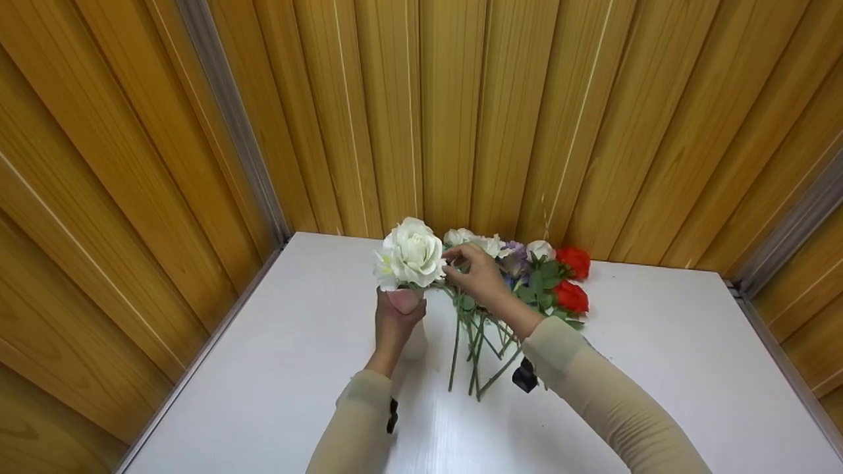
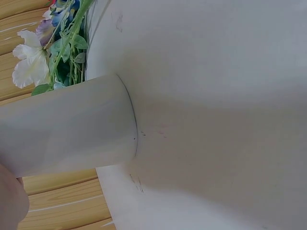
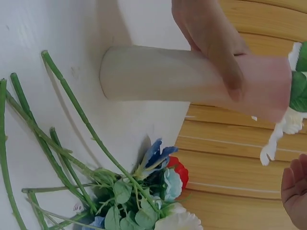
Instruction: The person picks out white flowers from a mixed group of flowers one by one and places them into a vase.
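Note:
My left hand (image 1: 395,322) grips a tall vase (image 3: 148,74), white below and pink at the top, around its upper part. The vase stands upright on the white table. A large white rose (image 1: 415,253) and a smaller white flower with a yellow centre (image 1: 384,264) rise from its mouth. At the right edge of the rose is my right hand (image 1: 479,273), its fingers loosely bent and fingertips close to the petals. In the right wrist view, only part of this hand shows at the lower right edge. Green leaves (image 3: 298,91) show at the vase's mouth.
Right of the vase lies a pile of artificial flowers: red roses (image 1: 571,296), a purple flower (image 1: 514,260), white blooms and blue petals (image 3: 156,157). Their green stems (image 1: 474,355) point towards the front of the white table (image 1: 250,395). Wood-patterned walls (image 1: 454,118) stand behind and at both sides.

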Demonstrator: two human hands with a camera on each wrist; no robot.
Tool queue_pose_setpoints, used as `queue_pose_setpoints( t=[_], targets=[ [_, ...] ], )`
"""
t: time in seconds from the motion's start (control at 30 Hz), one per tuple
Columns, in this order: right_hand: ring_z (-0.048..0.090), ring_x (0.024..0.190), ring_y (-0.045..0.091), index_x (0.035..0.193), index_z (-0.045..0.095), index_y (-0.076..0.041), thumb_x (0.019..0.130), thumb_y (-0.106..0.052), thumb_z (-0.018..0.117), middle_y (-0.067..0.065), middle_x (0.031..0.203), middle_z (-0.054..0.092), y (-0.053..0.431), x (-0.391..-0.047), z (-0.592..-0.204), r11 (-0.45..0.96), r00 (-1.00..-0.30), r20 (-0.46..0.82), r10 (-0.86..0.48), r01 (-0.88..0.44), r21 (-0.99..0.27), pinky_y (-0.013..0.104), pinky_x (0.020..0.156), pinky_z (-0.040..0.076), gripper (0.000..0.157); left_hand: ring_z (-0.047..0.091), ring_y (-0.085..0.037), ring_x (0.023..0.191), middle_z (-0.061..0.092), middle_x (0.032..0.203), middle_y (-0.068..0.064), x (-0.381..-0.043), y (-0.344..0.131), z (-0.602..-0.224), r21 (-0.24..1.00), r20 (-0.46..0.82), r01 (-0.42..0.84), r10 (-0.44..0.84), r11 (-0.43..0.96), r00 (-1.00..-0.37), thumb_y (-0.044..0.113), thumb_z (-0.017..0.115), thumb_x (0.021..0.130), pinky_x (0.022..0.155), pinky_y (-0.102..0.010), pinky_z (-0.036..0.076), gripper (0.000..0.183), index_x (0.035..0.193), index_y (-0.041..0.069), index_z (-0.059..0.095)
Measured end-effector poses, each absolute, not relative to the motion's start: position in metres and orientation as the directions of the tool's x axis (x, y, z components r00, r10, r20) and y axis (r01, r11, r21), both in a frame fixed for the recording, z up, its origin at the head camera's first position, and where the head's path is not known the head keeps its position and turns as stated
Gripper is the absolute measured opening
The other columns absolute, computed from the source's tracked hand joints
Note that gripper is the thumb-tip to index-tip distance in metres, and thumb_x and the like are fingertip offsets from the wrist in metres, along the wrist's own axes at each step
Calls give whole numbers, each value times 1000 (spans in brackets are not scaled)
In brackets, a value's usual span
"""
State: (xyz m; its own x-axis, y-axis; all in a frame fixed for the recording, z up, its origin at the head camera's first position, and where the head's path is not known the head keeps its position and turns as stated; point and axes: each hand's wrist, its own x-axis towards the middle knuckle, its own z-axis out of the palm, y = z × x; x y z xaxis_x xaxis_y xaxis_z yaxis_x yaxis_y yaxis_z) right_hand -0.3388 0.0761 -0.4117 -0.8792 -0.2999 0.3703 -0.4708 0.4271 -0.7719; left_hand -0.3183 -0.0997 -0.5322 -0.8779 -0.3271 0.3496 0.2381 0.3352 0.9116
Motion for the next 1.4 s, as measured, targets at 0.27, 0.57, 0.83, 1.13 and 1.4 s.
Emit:
queue_pose_setpoints(
  t=[0.27, 0.57, 0.83, 1.13, 1.4],
  targets=[
    [64, 111, 39, 118, 67, 6, 95, -5, 67, 26, 119, 68, 105, -351, -393, 408, -916, 347, -199, -400, -821, 38, 94, 54, 26, 58, -39, 127, 60, 134, -27, -318, -99, -533, 903, 380, 269, -331, 335, -864, 15, 82, 73, 112, -53, 45, 83, 140, -8, 39],
    [63, 102, 15, 131, 62, 7, 99, -11, 62, 26, 124, 67, 146, -362, -376, 453, -957, 197, -212, -275, -848, 11, 80, 47, 36, 59, -38, 125, 61, 133, -27, -317, -96, -534, 920, 350, 253, -337, 300, -874, 16, 83, 73, 111, -52, 45, 82, 140, -7, 40],
    [60, 98, 9, 137, 58, 9, 99, -11, 61, 29, 130, 63, 176, -361, -385, 472, -974, 118, -193, -197, -859, 12, 77, 51, 42, 58, -38, 124, 60, 132, -27, -317, -93, -533, 931, 336, 256, -338, 260, -879, 13, 83, 73, 110, -52, 46, 81, 139, -7, 40],
    [63, 96, 8, 133, 60, 10, 98, -12, 62, 31, 128, 66, 209, -362, -418, 532, -990, 85, -115, -134, -836, 9, 74, 49, 41, 61, -36, 119, 63, 128, -26, -316, -94, -534, 924, 348, 256, -348, 284, -870, 14, 83, 72, 106, -50, 48, 80, 138, -7, 42],
    [65, 100, 22, 131, 60, 12, 97, -12, 60, 31, 123, 67, 225, -363, -454, 581, -996, 31, -89, -77, -810, 15, 75, 50, 43, 60, -38, 121, 62, 130, -28, -314, -97, -533, 917, 358, 254, -354, 308, -864, 14, 83, 73, 109, -53, 47, 80, 138, -8, 41]
  ],
)
